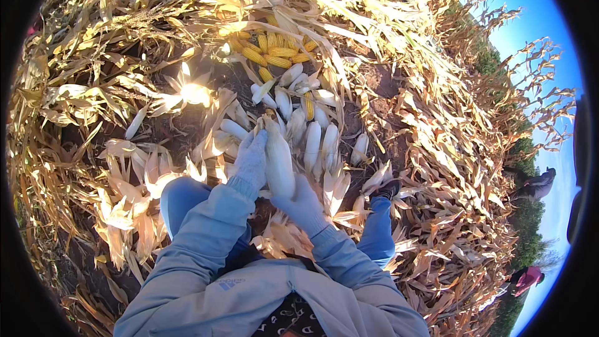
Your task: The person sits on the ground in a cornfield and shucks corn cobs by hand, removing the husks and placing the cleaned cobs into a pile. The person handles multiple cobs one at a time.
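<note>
A corn ear in its pale husk is held upright in the picture between my two gloved hands. My left hand grips it along its left side near the upper end. Around its lower end close the fingers of my right hand. Just beyond lie several more ears in their husks, among them one white ear right of the held one. A bare yellow cob rests among them. Farther off is a heap of husked yellow corn cobs.
Dry corn stalks and leaves cover the ground on both sides. Loose opened husks lie by my left knee. My right shoe rests among husks. Two people, one in grey and one in red, are bent over at far right.
</note>
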`<state>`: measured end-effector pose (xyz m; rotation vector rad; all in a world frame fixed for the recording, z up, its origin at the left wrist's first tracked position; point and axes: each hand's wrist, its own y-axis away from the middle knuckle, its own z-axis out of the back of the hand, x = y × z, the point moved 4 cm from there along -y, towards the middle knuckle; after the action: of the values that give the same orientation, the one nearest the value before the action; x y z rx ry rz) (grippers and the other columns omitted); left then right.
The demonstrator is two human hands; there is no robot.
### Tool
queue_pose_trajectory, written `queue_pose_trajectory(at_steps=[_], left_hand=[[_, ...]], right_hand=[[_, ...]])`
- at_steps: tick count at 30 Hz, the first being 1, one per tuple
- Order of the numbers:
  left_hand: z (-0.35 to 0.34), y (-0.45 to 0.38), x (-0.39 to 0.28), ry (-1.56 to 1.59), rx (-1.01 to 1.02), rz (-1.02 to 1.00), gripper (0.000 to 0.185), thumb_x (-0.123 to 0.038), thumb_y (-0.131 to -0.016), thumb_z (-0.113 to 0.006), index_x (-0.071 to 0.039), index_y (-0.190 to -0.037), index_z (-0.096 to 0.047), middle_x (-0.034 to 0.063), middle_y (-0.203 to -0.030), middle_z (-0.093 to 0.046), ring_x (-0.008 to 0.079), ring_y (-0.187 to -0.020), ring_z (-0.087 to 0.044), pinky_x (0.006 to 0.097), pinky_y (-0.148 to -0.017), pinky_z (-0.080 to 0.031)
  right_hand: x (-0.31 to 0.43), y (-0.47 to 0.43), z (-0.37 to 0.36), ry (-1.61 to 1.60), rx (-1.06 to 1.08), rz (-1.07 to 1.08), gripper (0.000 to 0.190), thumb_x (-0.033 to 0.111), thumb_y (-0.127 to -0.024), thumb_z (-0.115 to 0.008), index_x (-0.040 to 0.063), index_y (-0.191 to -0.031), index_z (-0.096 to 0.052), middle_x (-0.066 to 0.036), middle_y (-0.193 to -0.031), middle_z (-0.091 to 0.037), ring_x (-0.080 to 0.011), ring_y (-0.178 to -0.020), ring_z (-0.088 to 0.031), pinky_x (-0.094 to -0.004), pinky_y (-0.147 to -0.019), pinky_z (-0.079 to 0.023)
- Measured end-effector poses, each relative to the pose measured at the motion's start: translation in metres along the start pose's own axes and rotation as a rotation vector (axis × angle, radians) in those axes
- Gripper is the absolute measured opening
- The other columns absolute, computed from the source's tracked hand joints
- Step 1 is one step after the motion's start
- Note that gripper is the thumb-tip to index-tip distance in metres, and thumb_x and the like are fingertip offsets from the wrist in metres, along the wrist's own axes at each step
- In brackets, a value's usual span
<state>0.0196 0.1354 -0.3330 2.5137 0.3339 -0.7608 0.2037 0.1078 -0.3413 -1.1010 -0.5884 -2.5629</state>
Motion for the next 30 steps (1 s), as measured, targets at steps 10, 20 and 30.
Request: queue_pose_trajectory(at_steps=[10,20,30], left_hand=[[0.02,-0.022,0.011,0.161,0.162,0.054,0.021,-0.024,-0.113,-0.051,-0.01,-0.125,-0.062,0.0127,-0.108,-0.071,0.029,-0.094,-0.072,0.0429,-0.08,-0.064],[0.029,-0.027,0.004,0.211,0.044,-0.092,0.023,-0.023,-0.113,-0.049,-0.006,-0.125,-0.06,0.012,-0.117,-0.069,0.0258,-0.104,-0.069,0.0396,-0.089,-0.061],[0.017,-0.01,0.009,0.052,-0.109,-0.255,0.024,-0.018,-0.112,-0.053,-0.005,-0.13,-0.061,0.0068,-0.109,-0.068,0.0171,-0.096,-0.068,0.0305,-0.084,-0.058]], right_hand=[[0.019,0.005,0.008,0.072,-0.092,0.11,0.08,0.048,-0.082,-0.085,0.008,-0.144,-0.053,-0.021,-0.124,-0.071,-0.0349,-0.109,-0.072,-0.0441,-0.094,-0.056],[0.021,-0.028,0.013,-0.213,-0.023,0.087,0.075,0.022,-0.082,-0.085,0.002,-0.147,-0.053,-0.017,-0.129,-0.067,-0.0278,-0.119,-0.065,-0.0393,-0.104,-0.052],[0.043,-0.033,-0.02,-0.415,-0.193,0.004,0.065,0.034,-0.096,-0.076,-0.005,-0.142,-0.052,-0.021,-0.127,-0.066,-0.028,-0.116,-0.064,-0.0387,-0.102,-0.052]])
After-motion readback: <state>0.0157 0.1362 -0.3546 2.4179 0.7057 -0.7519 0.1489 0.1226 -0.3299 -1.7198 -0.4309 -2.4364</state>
